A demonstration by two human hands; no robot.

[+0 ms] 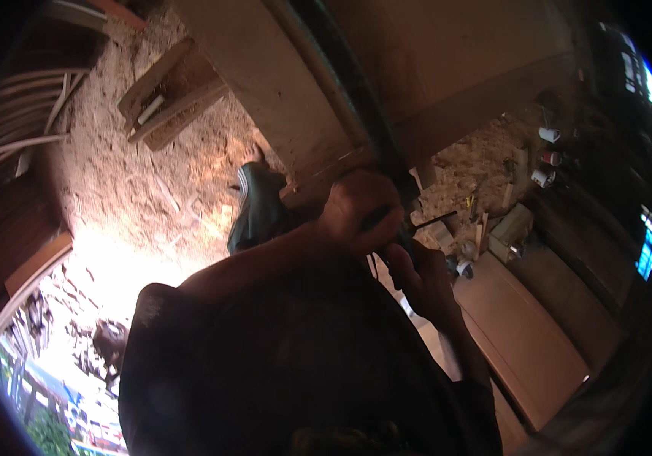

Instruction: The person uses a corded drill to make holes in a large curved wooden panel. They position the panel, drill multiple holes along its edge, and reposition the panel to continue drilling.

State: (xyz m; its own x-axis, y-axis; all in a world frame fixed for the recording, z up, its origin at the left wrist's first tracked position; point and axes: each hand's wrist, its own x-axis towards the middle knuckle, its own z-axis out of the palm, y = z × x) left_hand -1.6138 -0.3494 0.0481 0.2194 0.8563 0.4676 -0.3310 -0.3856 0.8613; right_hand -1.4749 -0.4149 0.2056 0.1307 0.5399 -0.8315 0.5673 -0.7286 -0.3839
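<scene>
A long dark metal bar clamp (345, 64) lies across a broad wooden panel (280, 83) and ends close in front of my body. My left hand (362, 209) is closed in a fist over the clamp's near end, which it mostly hides. Just below and to the right, my right hand (421, 275) has its fingers bent around the dark end part of the same clamp; shadow hides its fingertips. From beside the hands a thin dark rod (436, 220) sticks out to the right.
Wood shavings cover the floor (136, 178). A wooden trough-like piece (170, 99) lies at the upper left, and curved wooden strips (25, 114) stand beyond it. At the right are a smooth board (523, 334), offcuts (510, 228) and small pots (548, 134).
</scene>
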